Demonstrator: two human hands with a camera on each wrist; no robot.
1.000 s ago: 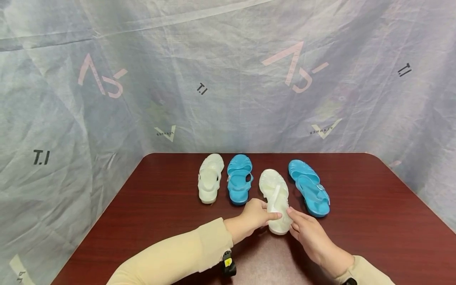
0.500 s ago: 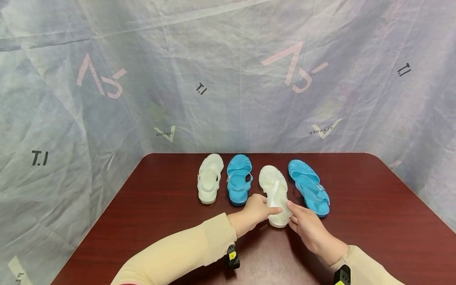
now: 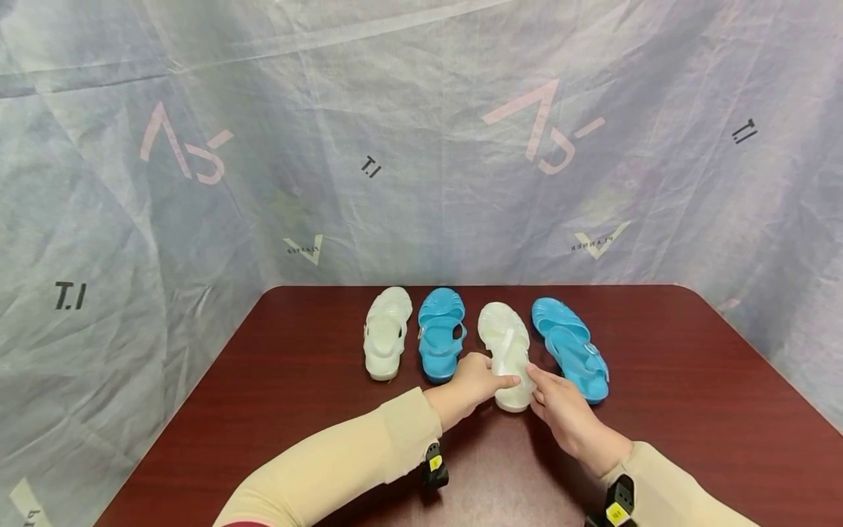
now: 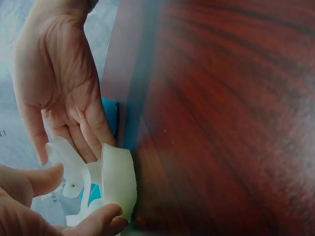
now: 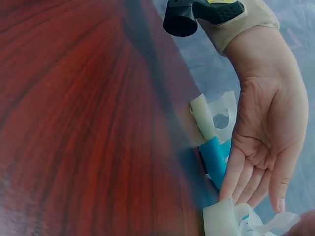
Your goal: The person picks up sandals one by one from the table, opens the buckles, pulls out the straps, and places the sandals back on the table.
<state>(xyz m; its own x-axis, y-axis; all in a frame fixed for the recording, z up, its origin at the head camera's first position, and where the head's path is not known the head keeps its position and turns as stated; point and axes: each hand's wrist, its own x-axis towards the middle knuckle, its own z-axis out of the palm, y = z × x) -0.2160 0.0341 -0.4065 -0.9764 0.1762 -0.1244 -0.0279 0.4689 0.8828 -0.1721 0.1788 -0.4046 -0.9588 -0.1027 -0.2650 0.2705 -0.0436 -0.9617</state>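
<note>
My left hand (image 3: 474,377) grips the heel end of a white jelly sandal (image 3: 503,322) from its left side, thumb across the top. From the right side, my right hand (image 3: 563,410) holds the same heel with thumb and fingers. The sandal's toe points away from me, and a loose-looking strap crosses its opening. In the left wrist view the right hand (image 4: 64,78) reaches in from the top, its fingertips behind the heel (image 4: 120,177). A blue sandal (image 3: 573,348) lies just right of the held one, angled, and another blue sandal (image 3: 440,337) lies left of it.
A second white sandal (image 3: 386,333) lies at the far left of the row, toe toward the back. All sit on a dark red wooden table (image 3: 296,410). A grey printed cloth (image 3: 421,146) hangs behind the table's far edge.
Both hands have moved the white sandal a little farther forward on the table, away from me. The other sandals have stayed in place.
</note>
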